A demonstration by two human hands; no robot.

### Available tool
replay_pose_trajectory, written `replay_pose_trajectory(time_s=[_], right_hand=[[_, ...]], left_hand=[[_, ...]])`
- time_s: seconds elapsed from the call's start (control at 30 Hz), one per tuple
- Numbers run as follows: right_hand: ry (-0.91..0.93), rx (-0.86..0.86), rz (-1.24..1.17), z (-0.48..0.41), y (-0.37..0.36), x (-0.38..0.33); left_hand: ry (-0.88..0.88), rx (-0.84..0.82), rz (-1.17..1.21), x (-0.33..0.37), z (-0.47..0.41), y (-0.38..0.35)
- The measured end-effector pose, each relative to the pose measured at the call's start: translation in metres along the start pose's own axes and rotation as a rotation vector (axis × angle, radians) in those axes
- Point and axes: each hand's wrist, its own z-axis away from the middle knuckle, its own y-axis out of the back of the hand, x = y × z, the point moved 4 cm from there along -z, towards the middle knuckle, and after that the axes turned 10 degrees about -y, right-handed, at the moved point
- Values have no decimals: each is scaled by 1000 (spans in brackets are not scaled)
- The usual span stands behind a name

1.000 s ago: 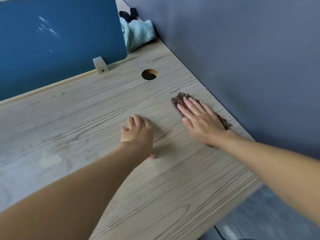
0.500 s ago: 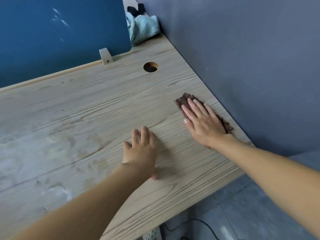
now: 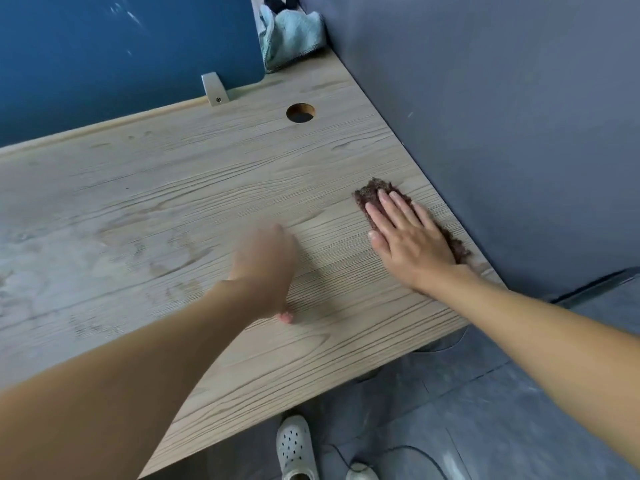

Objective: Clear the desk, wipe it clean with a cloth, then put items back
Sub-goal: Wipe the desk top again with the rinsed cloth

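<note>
Head view: right hand (image 3: 412,244) spread flat on cloth (image 3: 372,194) near desk (image 3: 173,188) edge (left hand (image 3: 266,268) blurred, cannot tell).

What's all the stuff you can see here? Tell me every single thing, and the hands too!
desk: 1, pale wood grain, fills the middle of the view
brown cloth: 1, dark brown, on the desk near its right edge, under the right hand
round hole: 1, cut in the desk near the back
blue panel: 1, dark blue, upright along the back of the desk
metal bracket: 1, silver, at the foot of the panel
light blue towel: 1, bunched in the far corner
grey wall: 1, along the right side
grey floor: below the desk's near edge
white shoe: 1, on the floor
left hand: 1, blurred, on the desk, thumb touching it
right hand: 1, flat, pressing on the cloth
</note>
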Motion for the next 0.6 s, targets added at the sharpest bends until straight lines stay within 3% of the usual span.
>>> replay_pose_trajectory(time_s=[0.07, 0.17, 0.27, 0.33, 0.47, 0.53, 0.6], right_hand=[[113, 28, 1, 39, -3, -23], [497, -15, 22, 118, -11, -53], [727, -98, 55, 112, -10, -40], [643, -86, 38, 77, -6, -22], [110, -34, 27, 24, -3, 16], [27, 6, 8, 33, -5, 2], [89, 0, 8, 66, -8, -31]], left_hand=[[7, 8, 14, 0, 1, -1], [13, 4, 25, 2, 2, 1], [19, -5, 28, 2, 2, 1], [16, -7, 40, 2, 2, 1], [14, 9, 58, 0, 1, 0], [16, 4, 49, 1, 1, 0], [21, 14, 51, 0, 0, -1]])
